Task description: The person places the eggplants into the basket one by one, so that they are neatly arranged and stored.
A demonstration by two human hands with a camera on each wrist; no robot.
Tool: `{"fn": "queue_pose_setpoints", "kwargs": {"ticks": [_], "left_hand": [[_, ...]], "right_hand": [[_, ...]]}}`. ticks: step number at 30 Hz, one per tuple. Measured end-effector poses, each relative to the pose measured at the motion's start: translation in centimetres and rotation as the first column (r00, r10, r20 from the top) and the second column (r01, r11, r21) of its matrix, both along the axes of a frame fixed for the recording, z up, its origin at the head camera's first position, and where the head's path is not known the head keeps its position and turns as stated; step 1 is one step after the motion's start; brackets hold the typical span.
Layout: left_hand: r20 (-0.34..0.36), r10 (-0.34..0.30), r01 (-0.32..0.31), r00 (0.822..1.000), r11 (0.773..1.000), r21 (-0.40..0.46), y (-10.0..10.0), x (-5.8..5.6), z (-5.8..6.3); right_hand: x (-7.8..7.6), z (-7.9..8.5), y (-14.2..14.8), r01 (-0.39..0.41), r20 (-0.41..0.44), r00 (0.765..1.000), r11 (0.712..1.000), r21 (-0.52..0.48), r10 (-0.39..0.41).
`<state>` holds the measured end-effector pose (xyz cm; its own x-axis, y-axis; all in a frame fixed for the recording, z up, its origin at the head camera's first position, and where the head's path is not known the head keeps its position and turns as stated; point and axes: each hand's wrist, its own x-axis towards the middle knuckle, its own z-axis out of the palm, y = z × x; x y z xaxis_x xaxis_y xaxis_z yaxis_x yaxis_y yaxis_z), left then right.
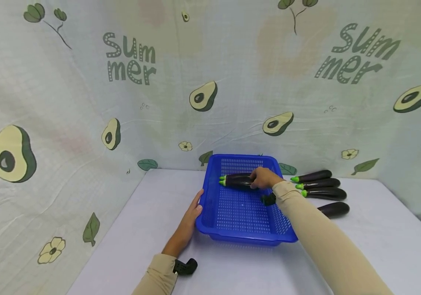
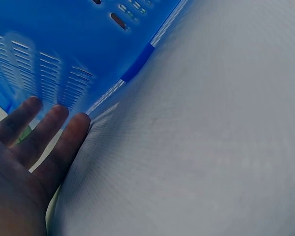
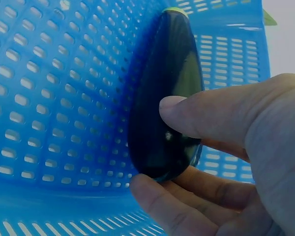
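A blue plastic basket (image 1: pixel 241 235) with slotted walls stands on the white table. Inside it, near the far end, two dark purple eggplants lie side by side, green stems to the left. My right hand (image 1: pixel 265 178) reaches in over the right rim and grips the nearer eggplant (image 1: pixel 237 184) by its thick end. In the right wrist view, the thumb presses on top of this eggplant (image 3: pixel 162 88) while the fingers curl under its rounded end. At the basket's left side, my left hand (image 1: pixel 188 223) rests with extended fingers; its fingertips (image 2: pixel 81 123) touch the slotted wall.
Several more eggplants (image 1: pixel 324 193) lie on the table (image 1: pixel 140 217) to the right of the basket, one nearer (image 1: pixel 335 209) and partly hidden by my right sleeve (image 1: pixel 321 233). A printed cloth (image 1: pixel 232 123) hangs behind the table.
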<state>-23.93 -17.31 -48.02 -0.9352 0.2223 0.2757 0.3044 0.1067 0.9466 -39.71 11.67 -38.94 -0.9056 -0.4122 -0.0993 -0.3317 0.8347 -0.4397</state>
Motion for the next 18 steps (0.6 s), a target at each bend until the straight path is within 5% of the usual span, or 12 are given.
{"fn": "queue_pose_setpoints", "kwargs": {"ticks": [18], "left_hand": [[0.011, 0.002, -0.002, 1.000, 1.000, 0.005, 0.10, 0.06, 0.23]], "right_hand": [[-0.04, -0.07, -0.13, 0.016, -0.058, 0.998, 1.000, 0.006, -0.016]]}}
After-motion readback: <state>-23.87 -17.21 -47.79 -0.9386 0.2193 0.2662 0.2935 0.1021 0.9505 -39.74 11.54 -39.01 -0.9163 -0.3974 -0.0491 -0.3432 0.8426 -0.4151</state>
